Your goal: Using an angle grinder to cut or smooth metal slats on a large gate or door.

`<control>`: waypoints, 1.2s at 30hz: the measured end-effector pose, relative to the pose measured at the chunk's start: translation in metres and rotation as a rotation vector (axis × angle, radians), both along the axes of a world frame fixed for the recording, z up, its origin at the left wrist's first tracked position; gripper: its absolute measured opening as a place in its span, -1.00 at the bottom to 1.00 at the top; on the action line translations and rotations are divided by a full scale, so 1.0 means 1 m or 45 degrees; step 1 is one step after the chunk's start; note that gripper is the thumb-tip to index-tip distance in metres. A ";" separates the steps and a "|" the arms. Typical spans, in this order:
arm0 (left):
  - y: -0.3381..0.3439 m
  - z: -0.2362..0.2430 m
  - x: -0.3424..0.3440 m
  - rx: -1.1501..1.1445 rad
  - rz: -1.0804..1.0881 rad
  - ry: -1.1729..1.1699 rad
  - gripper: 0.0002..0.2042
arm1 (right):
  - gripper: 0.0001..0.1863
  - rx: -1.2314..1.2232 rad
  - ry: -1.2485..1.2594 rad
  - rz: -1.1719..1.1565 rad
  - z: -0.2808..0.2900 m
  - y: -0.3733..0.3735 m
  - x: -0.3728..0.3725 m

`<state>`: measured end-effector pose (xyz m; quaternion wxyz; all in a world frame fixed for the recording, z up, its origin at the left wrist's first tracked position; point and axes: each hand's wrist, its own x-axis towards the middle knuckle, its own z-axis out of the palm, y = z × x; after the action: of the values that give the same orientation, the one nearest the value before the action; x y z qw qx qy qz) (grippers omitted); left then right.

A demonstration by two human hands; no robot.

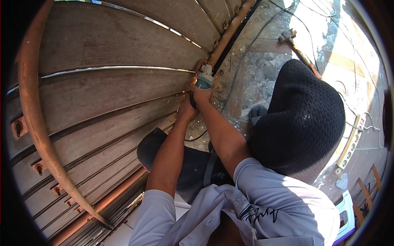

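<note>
An angle grinder (204,80) with a teal body and metal head is against the orange-brown rail (232,26) at the edge of a slatted panel (123,37), and orange sparks (193,82) fly beside it. My right hand (201,93) grips the grinder's body near the head. Just behind and to the left, my left hand (186,107) is closed around the tool's rear part, partly hidden by the right. The cutting edge is too small to make out.
Curved pipe (39,123) crosses the panel at left. My dark-clad knee (299,119) is at right. Beyond it a hammer (289,37) lies on the stained floor (250,69) among cables, with a power strip (351,143) and white-and-purple stool (347,217) at far right.
</note>
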<state>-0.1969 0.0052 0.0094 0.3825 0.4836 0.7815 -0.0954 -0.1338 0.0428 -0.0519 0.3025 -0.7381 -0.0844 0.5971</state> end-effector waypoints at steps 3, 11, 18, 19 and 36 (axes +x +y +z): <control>0.000 0.007 0.009 -0.045 -0.021 0.039 -0.27 | -0.35 -0.002 0.008 -0.038 -0.005 -0.002 0.002; -0.004 0.007 0.006 0.135 0.016 0.023 -0.35 | -0.28 -0.036 -0.018 0.018 -0.005 -0.001 -0.002; 0.006 0.015 0.022 0.057 -0.041 -0.003 -0.29 | -0.31 -0.041 -0.080 -0.004 -0.031 0.001 0.000; 0.003 0.011 0.014 0.059 -0.029 0.008 -0.29 | -0.35 -0.029 -0.132 -0.001 -0.025 0.001 -0.005; 0.003 0.002 0.010 -0.008 -0.043 0.021 -0.27 | -0.35 -0.026 -0.095 -0.040 -0.032 -0.001 -0.004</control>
<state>-0.1867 0.0079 0.0113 0.3760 0.4946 0.7761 -0.1082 -0.1383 0.0418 -0.0836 0.3011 -0.7641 -0.0778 0.5652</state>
